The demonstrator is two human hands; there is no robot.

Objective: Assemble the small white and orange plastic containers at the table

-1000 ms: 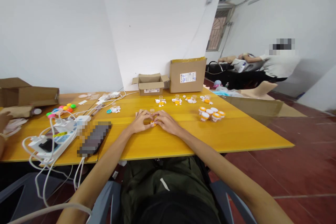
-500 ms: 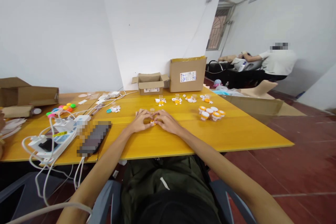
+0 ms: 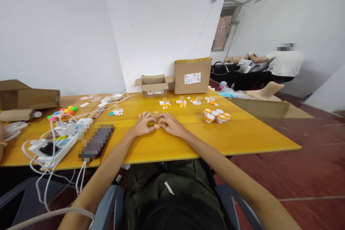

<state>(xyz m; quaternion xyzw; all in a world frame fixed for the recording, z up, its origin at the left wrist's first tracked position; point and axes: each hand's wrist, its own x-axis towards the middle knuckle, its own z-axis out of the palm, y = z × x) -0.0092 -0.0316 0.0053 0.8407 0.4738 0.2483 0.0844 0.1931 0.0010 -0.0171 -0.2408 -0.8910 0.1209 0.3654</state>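
Observation:
My left hand (image 3: 143, 123) and my right hand (image 3: 171, 125) meet over the table, thumbs and fingers curved toward each other. Between their fingertips is a small orange-and-white plastic part (image 3: 157, 126), pinched from both sides close to the tabletop. Its details are too small to make out. Just beyond the fingers stands a clear plastic cup (image 3: 156, 113), partly hidden by them. To the right, several clear jars with orange-and-white lids (image 3: 215, 115) are grouped together. Farther back lie small heaps of white and orange parts (image 3: 181, 103) with clear cups among them.
An open small carton (image 3: 155, 87) and a larger closed carton (image 3: 192, 77) stand at the back. On the left are a power strip (image 3: 66, 140) with tangled white cables, a dark phone (image 3: 98, 143) and colourful plastic pieces (image 3: 70, 110). Another person (image 3: 285, 65) sits far right.
Both hands stay in nearly the same place, still pinching the orange-and-white part. The view has shifted very slightly; nothing else has visibly moved.

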